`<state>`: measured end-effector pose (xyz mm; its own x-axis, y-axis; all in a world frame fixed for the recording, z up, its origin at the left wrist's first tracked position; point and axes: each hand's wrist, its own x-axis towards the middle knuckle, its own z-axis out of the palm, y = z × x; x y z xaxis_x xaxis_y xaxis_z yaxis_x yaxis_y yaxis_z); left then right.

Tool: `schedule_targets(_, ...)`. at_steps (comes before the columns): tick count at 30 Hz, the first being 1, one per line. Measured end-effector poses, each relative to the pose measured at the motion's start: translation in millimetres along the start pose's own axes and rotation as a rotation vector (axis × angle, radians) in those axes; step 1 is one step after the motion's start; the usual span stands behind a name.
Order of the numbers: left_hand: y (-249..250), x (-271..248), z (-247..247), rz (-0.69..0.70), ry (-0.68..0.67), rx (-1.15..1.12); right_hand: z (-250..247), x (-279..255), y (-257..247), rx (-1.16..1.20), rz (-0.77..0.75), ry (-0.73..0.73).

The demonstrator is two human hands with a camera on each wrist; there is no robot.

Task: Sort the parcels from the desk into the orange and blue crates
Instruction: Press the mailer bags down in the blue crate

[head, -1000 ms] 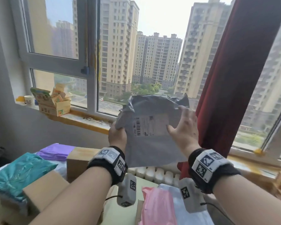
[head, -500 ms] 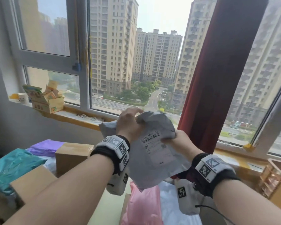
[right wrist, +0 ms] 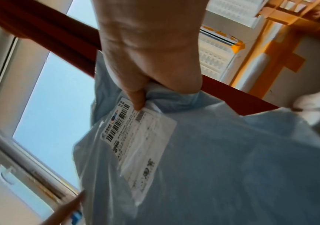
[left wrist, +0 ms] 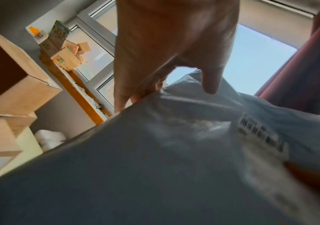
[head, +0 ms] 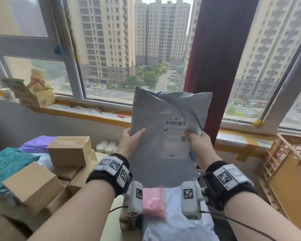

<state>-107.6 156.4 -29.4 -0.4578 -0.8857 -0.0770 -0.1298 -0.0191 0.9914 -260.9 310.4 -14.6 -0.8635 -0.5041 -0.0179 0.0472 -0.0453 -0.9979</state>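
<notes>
Orange crate (head: 288,164): at 3 o'clock, beside the desk.
Cardboard boxes (head: 69,151): stacked at 9 o'clock.
Grey parcel (head: 155,136): upright at centre, held above the desk, label facing the person.
Left hand (head: 129,141): grasping the parcel's left edge.
Right hand (head: 197,141): clutching its bunched right edge.

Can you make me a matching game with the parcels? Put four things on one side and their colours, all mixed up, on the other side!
Things:
1. held bag
2. small packet under it
3. crumpled bag far left
4. curtain

Colours:
A. teal
B. dark red
C. grey
D. pink

Pairs: 1-C, 2-D, 3-A, 4-B
</notes>
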Motion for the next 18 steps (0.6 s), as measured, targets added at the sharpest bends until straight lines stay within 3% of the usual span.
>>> schedule_targets(7,-50.1,-18.4,18.9,0.032,0.087,-0.172,-13.3,-6.0,37.4,0.079,0.061,0.036)
schedule_targets(18,-43.7,-34.4,41.7,0.038,0.099,-0.214,-43.7,-5.2,42.7,0.093,0.099,0.028)
